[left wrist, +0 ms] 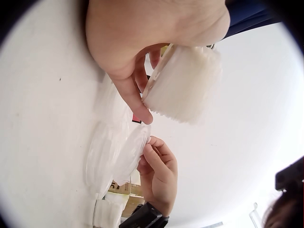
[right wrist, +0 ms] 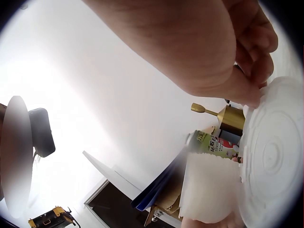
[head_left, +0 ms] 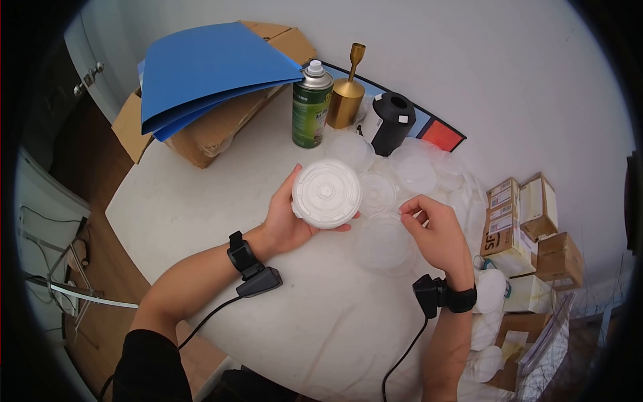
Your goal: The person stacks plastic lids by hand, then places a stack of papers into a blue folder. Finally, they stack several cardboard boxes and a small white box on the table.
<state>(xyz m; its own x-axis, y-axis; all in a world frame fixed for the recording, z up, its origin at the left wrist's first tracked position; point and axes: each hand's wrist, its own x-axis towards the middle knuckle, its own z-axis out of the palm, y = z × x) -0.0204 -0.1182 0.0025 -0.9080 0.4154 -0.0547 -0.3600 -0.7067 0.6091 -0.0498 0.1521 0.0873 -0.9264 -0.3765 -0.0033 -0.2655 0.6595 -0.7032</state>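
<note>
My left hand [head_left: 282,213] grips a thick stack of translucent white plastic lids [head_left: 327,193], round and ridged. The left wrist view shows the stack [left wrist: 185,83] side-on, its many rims packed together. To its right, my right hand [head_left: 437,233] pinches a single clear lid [head_left: 385,242] by its edge between thumb and fingers. That lid [right wrist: 273,156] stands face-on in the right wrist view, with rings moulded round its centre. Behind the hands, more clear lids [head_left: 378,190] lie loosely on the white table [head_left: 201,228].
At the table's back stand a green spray can [head_left: 309,110], a gold candle holder [head_left: 345,100] and a black cylindrical object [head_left: 390,127]. Blue folders [head_left: 207,70] top a cardboard box [head_left: 211,137] at back left. Several cardboard boxes [head_left: 502,234] stand beyond the table's right side.
</note>
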